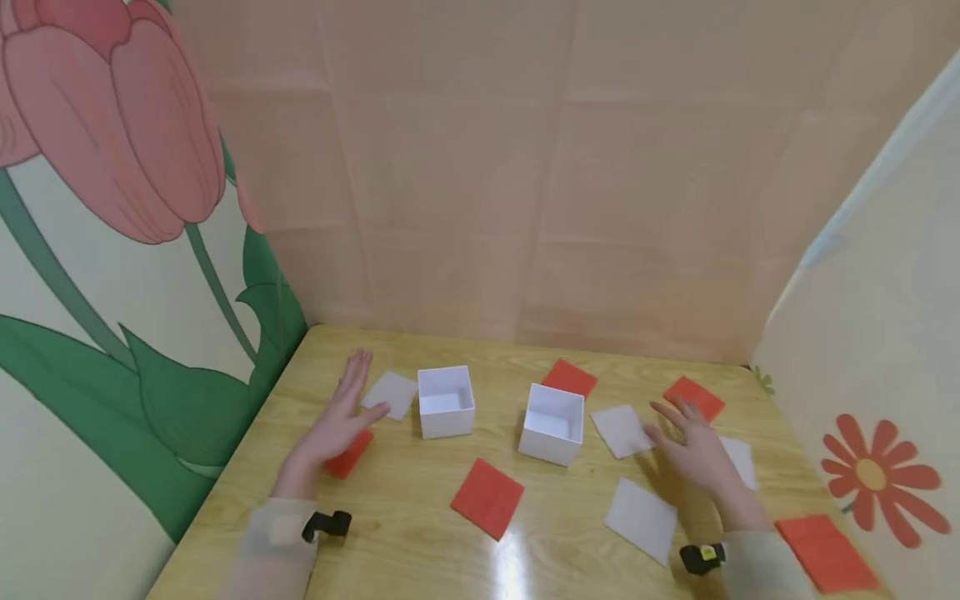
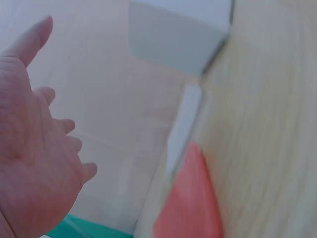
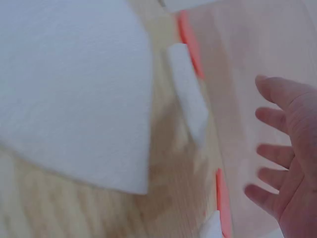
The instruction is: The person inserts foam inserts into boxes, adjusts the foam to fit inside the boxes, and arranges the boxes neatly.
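My left hand (image 1: 343,421) hovers over the table's left side with fingers extended, holding nothing. Near it lie a white cloth square (image 1: 392,395) and a red cloth square (image 1: 349,455), partly covered by the hand in the head view. My right hand (image 1: 693,450) is spread above the right side, its fingers apart and nothing in them. Around it are a white square (image 1: 621,431), a red square (image 1: 694,398) and another white square (image 1: 741,460). Two open white boxes, a left box (image 1: 446,402) and a right box (image 1: 552,423), stand between the hands.
A red square (image 1: 487,498) lies front centre, a larger white square (image 1: 642,520) right of it. Another red square (image 1: 568,378) sits behind the right box. At the right front edge is a red square (image 1: 827,552). A pinkish backdrop (image 1: 480,183) rises behind the wooden table (image 1: 405,533).
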`<state>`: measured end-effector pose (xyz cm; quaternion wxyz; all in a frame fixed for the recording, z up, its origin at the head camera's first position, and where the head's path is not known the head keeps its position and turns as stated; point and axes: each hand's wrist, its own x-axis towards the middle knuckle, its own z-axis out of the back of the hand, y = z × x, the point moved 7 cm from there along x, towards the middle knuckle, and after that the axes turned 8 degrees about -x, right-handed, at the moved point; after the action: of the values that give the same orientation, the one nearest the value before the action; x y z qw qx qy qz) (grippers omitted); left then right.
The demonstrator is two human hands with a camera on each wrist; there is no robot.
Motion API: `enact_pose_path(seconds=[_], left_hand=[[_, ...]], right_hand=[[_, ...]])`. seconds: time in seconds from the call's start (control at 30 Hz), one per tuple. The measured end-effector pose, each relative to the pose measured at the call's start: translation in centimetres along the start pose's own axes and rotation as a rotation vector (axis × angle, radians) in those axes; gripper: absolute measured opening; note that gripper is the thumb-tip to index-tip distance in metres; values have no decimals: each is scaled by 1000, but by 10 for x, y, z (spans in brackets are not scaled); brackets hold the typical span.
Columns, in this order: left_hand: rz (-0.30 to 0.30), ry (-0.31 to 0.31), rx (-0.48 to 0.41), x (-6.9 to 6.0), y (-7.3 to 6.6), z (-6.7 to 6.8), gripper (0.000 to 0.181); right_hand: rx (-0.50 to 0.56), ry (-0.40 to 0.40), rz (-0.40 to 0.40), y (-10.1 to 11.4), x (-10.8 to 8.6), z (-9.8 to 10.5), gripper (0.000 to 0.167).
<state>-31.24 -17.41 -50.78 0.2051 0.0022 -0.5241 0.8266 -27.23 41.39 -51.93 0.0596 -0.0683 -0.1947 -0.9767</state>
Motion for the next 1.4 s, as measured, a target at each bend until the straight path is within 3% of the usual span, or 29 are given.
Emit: enact_pose_path(seconds=[0.17, 0.33, 0.53, 0.67, 0.87, 1.07, 1.4], left_hand=[[8, -17, -126, 10, -10, -16, 95], [60, -38, -195, 19, -15, -34, 88], [66, -25, -175, 30, -16, -51, 104], [85, -6, -210, 33, -12, -59, 111], [129, 10, -271, 32, -6, -67, 112], [112, -2, -320, 29, -3, -67, 106], [97, -4, -423, 30, 4, -66, 98]], right_hand=[[155, -37, -21, 2, 0, 7, 59], [218, 3, -36, 11, 5, 0, 70], [134, 53, -147, 15, 11, -10, 99], [70, 74, -186, 18, 13, -18, 112], [6, 99, -219, 22, 12, -30, 119], [-31, 114, -221, 25, 10, -34, 122], [-65, 190, -297, 22, 8, -45, 130]])
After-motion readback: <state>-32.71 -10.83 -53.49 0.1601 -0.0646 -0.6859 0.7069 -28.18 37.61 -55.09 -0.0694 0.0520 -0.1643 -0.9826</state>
